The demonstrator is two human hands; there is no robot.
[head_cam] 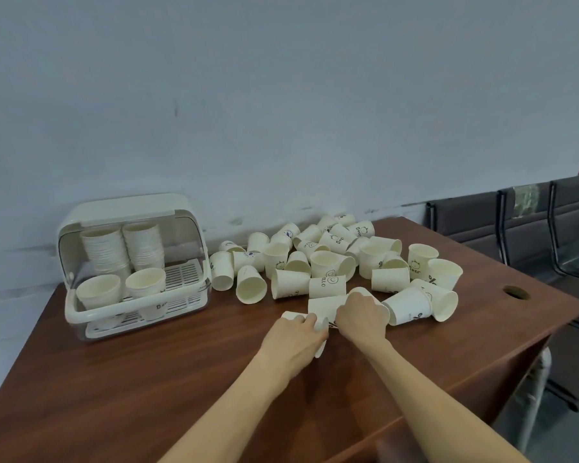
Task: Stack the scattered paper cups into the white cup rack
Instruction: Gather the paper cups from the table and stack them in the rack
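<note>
Several cream paper cups [325, 262] lie scattered across the back right of the brown table, most on their sides. The white cup rack [81, 315] stands at the left with its lid up; two tall stacks of cups [124, 245] and two short ones fill it. My left hand [295, 339] grips a cup [291, 315] lying near the table's middle. My right hand [361, 319] is curled over another lying cup [325, 305] at the near edge of the pile. The two held cups touch between my hands.
The brown wooden table [147, 379] has a round cable hole [515, 292] near its right edge. A white wall runs behind it. Dark chairs [532, 235] stand to the right, beyond the table.
</note>
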